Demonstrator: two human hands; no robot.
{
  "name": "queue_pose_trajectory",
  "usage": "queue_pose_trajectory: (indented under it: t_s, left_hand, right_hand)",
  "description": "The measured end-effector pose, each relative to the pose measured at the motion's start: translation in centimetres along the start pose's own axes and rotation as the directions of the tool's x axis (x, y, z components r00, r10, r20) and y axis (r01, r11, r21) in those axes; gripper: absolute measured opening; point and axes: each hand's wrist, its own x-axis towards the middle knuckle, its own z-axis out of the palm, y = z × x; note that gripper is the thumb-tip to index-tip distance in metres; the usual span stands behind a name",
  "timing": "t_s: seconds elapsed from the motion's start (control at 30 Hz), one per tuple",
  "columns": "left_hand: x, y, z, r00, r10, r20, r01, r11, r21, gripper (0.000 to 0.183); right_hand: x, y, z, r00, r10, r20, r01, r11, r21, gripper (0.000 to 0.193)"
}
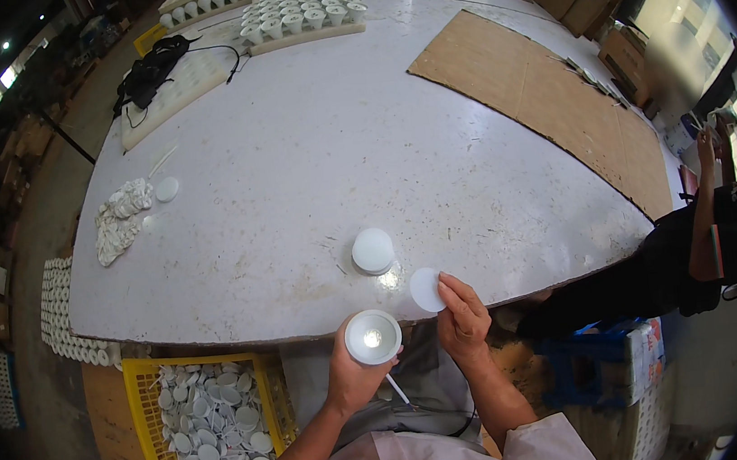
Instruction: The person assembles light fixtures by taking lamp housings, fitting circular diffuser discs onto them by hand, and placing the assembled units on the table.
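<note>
A white round lamp cup (391, 352) with a bright spot inside is gripped in my left hand (346, 380), its open mouth facing up. A white cable (397, 388) hangs below the cup, over my lap. Between the fingers of my right hand (464, 319) is a thin white disc (424, 290), held by its edge near the table's front edge. The disc and the cup are apart. Just beyond them, a short stack of white discs (373, 250) sits on the table.
A yellow basket (146, 419) of white disc-shaped parts with cables stands at my left. On the table (255, 188) lie a crumpled cloth (123, 212), a loose disc (167, 189), brown cardboard (544, 92) and trays of lamp cups (303, 15). Another person (705, 228) is at the right.
</note>
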Motion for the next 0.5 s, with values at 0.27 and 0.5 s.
queue_pose_trajectory:
  t_s: [0.27,0.5]
  left_hand:
    - [0.5,-0.4,-0.7,0.989,-0.129,0.076,0.14,0.978,-0.155,0.081]
    - [0.2,-0.7,-1.5,0.992,-0.001,0.123,0.025,0.981,-0.195,0.07]
  right_hand:
    - [-1.2,-2.5,0.3,0.937,-0.134,0.322,0.093,0.986,0.14,0.045]
    - [-1.9,-3.2,1.2,0.876,-0.21,0.435,0.168,0.977,0.134,0.056]
